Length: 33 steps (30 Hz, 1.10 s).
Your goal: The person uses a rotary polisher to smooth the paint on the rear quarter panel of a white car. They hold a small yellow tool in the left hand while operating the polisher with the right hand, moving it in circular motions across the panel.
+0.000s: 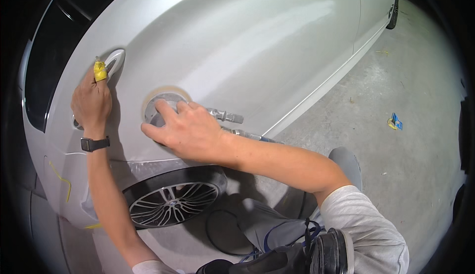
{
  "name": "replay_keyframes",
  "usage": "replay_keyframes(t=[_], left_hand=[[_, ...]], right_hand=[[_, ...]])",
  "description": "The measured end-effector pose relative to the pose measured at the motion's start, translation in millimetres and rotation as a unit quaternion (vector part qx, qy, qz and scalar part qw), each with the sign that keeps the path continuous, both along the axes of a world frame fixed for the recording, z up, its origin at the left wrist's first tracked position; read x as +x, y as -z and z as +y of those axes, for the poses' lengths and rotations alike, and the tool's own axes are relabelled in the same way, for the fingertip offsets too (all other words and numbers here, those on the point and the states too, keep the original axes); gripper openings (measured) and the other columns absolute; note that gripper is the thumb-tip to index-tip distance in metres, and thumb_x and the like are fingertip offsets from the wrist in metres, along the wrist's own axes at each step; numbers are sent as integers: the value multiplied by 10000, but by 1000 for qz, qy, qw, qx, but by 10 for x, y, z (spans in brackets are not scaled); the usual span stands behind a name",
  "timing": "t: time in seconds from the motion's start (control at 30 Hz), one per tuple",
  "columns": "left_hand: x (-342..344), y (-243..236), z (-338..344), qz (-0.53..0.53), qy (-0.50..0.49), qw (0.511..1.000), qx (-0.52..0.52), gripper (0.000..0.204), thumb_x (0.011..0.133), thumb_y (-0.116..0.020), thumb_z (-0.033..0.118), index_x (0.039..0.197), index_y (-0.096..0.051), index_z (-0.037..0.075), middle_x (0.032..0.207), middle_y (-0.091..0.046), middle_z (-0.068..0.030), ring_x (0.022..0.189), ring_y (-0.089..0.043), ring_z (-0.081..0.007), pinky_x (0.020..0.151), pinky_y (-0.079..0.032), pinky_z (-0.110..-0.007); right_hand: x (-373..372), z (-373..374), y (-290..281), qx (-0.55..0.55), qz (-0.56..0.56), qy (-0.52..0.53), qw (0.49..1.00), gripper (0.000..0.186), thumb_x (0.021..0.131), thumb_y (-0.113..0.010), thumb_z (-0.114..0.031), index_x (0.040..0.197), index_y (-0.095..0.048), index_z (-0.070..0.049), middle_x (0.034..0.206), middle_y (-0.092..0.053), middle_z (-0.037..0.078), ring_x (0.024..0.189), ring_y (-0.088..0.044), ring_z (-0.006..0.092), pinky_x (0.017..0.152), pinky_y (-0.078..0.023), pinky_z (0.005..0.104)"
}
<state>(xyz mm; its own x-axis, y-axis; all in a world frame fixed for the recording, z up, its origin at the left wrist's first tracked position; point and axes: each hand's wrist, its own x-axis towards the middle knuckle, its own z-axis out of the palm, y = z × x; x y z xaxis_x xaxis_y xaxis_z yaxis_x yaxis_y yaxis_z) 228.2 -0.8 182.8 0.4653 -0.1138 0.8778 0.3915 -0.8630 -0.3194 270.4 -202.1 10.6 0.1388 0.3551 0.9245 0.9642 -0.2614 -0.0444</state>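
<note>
My right hand (185, 128) is curled over a round air sander (170, 97), whose pad lies against the white car door (247, 51). Metal fittings and a hose (247, 134) run from the tool beneath my forearm. Over the door handle (116, 62) my left hand (93, 98) is closed, its fingers partly hidden. A yellow wrap (100, 71) sits at one fingertip, and a dark watch (94, 144) is on that wrist. Beside the handle the panel looks dull and whitish.
Below the sander is a wheel with a spoked rim (173, 202). Dark cables (222, 242) loop near my legs. A small blue and yellow packet (395, 121) lies on the concrete floor (376, 160) to the right. Yellow tape (60, 177) marks the body at the left.
</note>
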Motion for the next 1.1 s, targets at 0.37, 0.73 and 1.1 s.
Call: replay_keyframes(t=[0.37, 0.73, 1.1], left_hand=[[44, 26, 528, -17, 7, 999, -32, 370, 1093, -570, 312, 1333, -764, 108, 1032, -782, -223, 915, -735, -456, 782, -565, -504], [-112, -51, 910, -11, -61, 998, -22, 352, 1014, -571, 184, 1227, -781, 0, 948, -769, -259, 839, -724, -481, 723, -551, -526], [104, -33, -22, -36, -51, 998, 4, 312, 1024, -602, 334, 1163, -826, 166, 893, -761, -199, 815, -720, -443, 717, -557, -508]], right_hand=[[1658, -1788, -141, 168, 145, 118, 968, 494, 731, -929, -201, 1198, -785, -267, 1198, -704, 91, 909, -762, 280, 766, -642, 401], [3520, -3604, 58, 285, 244, 174, 910, 531, 830, -928, -250, 1322, -766, -130, 1170, -788, 76, 1049, -748, 206, 920, -611, 359], [1460, -1715, -153, 149, 110, 88, 979, 593, 695, -932, -168, 1254, -783, -298, 1239, -693, 96, 900, -759, 276, 713, -639, 393]])
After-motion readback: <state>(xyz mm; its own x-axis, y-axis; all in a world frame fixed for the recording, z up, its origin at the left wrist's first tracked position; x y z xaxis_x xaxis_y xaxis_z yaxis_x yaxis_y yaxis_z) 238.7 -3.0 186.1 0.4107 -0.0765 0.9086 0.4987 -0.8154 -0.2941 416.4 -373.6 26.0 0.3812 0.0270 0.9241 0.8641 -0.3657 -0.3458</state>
